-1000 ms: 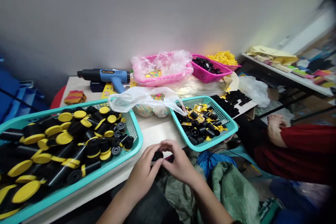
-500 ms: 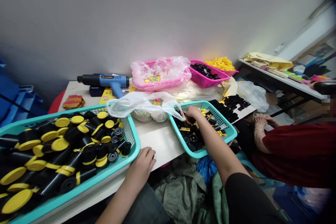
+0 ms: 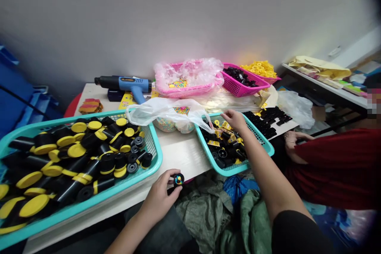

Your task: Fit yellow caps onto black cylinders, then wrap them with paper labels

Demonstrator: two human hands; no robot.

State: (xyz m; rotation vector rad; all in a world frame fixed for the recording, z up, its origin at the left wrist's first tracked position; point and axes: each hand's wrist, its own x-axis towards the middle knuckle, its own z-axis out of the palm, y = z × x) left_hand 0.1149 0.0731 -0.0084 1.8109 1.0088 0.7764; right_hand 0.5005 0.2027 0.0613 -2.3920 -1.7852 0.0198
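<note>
The left hand (image 3: 159, 197) closes around a small black cap (image 3: 178, 179), its coloured-bead end turned up in view. The open right hand (image 3: 233, 121) reaches over a teal basket (image 3: 230, 172) of black-and-yellow parts (image 3: 223, 147) within easy reach.

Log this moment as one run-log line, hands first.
left hand | holds black cylindrical part, coloured centre | right hand | over teal basket

A plain grey wall (image 3: 149, 20) fills my view, with blue plastic crates (image 3: 18, 91) at its left end and a white-topped table (image 3: 324, 83) at its right.
</note>
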